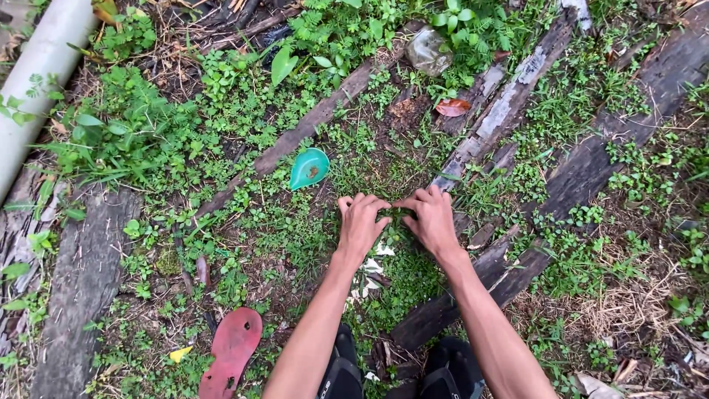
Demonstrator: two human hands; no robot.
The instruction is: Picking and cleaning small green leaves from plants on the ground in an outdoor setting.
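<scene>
Both my hands reach down to a patch of low green weeds on the ground in front of me. My left hand and my right hand sit side by side, fingertips nearly touching, fingers curled into the small plants. Whether they grip stems is hidden by the fingers. A teal leaf-shaped plastic scoop lies on the ground just beyond and left of my left hand. White fragments lie in the weeds below my left wrist.
Weathered dark planks run diagonally on the right, another plank at the centre left. A pale pipe lies at the top left. A worn red sandal sole lies at the bottom left. My black shoes show at the bottom edge.
</scene>
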